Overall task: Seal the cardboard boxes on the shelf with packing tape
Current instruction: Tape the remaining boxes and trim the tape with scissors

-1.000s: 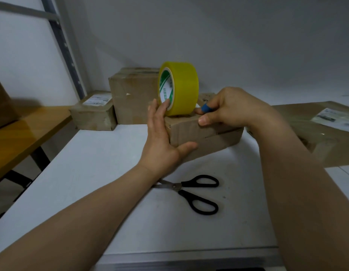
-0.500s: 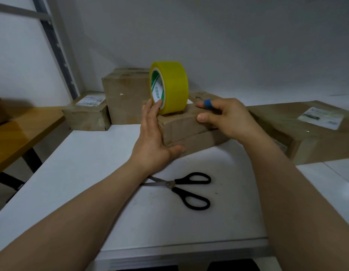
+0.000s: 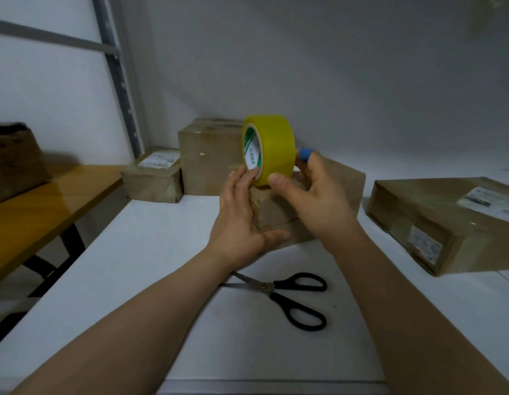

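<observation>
On top of the box (image 3: 279, 212), in the middle of the white shelf (image 3: 133, 266), the tape (image 3: 269, 149) stands on its edge; its hole runs left to right, and the face with the green and white core looks to the left and a little toward the camera. The box under it is low and long; its long axis goes from the near left to the far right.

The left hand (image 3: 239, 220) lies flat against the near left end of the box, fingers straight and upward, gripping nothing; the fingertips touch the core face of the tape, and the thumb reaches along the lower front of the box. The right hand (image 3: 319, 201) comes from the right and pinches the tape; the thumb presses low on the near side of the roll, and a finger with a blue band (image 3: 304, 153) sits behind the roll. So the tape is between the two hands, above the left palm.

The scissors (image 3: 293, 295) lie on the shelf nearer to the camera, black handles to the right, blades going under the left forearm. A tall box (image 3: 207, 161) and a labelled box (image 3: 152, 178) stand at the back left, just beside each other; a flat box (image 3: 447, 223) lies well apart at the right; a wooden table (image 3: 33, 209) is at the far left.
</observation>
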Demonstrator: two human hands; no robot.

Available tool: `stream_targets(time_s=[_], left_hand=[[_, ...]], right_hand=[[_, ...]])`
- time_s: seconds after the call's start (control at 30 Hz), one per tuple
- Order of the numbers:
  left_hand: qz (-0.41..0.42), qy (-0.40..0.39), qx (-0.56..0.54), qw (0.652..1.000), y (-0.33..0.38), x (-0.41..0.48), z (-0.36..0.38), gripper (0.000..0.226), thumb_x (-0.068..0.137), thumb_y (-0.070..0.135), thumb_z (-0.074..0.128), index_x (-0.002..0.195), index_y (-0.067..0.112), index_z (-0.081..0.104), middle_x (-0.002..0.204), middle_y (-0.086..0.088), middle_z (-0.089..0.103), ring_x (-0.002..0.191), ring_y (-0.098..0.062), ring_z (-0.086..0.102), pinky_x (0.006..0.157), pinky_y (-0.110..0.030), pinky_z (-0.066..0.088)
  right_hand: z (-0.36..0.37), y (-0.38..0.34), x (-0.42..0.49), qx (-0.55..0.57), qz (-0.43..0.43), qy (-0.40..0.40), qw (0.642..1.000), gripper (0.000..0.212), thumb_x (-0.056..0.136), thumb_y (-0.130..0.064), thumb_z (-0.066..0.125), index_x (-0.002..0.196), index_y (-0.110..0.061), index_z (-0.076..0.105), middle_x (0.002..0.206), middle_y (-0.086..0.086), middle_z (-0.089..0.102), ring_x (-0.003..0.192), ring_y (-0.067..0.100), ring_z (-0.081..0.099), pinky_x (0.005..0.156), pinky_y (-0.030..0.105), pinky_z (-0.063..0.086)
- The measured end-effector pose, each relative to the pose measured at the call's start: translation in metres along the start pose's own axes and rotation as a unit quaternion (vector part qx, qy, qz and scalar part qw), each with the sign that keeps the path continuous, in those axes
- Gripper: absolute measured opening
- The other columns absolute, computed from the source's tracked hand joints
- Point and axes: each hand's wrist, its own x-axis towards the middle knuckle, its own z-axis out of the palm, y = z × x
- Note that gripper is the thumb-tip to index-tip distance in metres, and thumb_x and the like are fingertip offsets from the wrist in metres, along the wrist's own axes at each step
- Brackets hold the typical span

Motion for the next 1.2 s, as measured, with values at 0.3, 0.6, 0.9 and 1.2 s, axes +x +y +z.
stream_targets(time_s=[0.3, 0.6, 0.9, 1.2], left_hand=[[-0.052, -0.011, 0.039, 0.998, 0.010, 0.000, -0.006, 0.151, 0.058, 0.057, 0.090, 0.154, 0.035, -0.025, 0.162, 0.004, 0.009, 0.150, -0.017, 0.010, 0.119, -0.039, 0.028], [-0.059, -0.040, 0.039, 0.997, 0.005, 0.005, -0.011, 0.145, 0.055, 0.053, 0.092, 0.159, 0.027, -0.006, 0.160, 0.002, 0.010, 0.148, -0.021, 0.015, 0.119, -0.045, 0.030], [-0.049, -0.025, 0.031, 0.998, 0.004, 0.004, -0.012, 0.115, 0.057, 0.042, 0.090, 0.149, 0.038, 0.019, 0.138, 0.017, 0.017, 0.133, -0.018, 0.022, 0.111, -0.046, 0.040], [-0.031, 0.016, 0.253, 0.967, 0.011, 0.009, -0.011, 0.093, 0.064, 0.074, 0.065, 0.142, 0.039, 0.031, 0.151, -0.007, 0.020, 0.146, -0.034, 0.012, 0.115, -0.058, -0.021]], right_hand=[[0.000, -0.021, 0.001, 0.189, 0.056, 0.042, 0.980, 0.019, 0.103, -0.034, 0.053, 0.097, -0.019, 0.062, 0.087, -0.005, 0.071, 0.085, 0.010, 0.067, 0.085, 0.035, 0.056], [-0.013, -0.041, -0.029, 0.228, 0.079, 0.071, 0.968, 0.047, 0.084, -0.051, 0.068, 0.108, -0.011, 0.072, 0.107, 0.015, 0.072, 0.093, 0.028, 0.072, 0.082, 0.047, 0.060], [-0.019, -0.017, -0.061, 0.178, 0.136, -0.010, 0.974, 0.022, 0.075, -0.037, 0.059, 0.064, -0.022, 0.072, 0.065, -0.011, 0.072, 0.063, 0.005, 0.068, 0.076, 0.037, 0.053], [-0.021, 0.001, -0.052, 0.154, 0.284, 0.028, 0.946, 0.118, 0.033, -0.067, 0.063, 0.140, -0.020, 0.049, 0.130, 0.015, 0.057, 0.113, 0.040, 0.059, 0.098, 0.060, 0.049]])
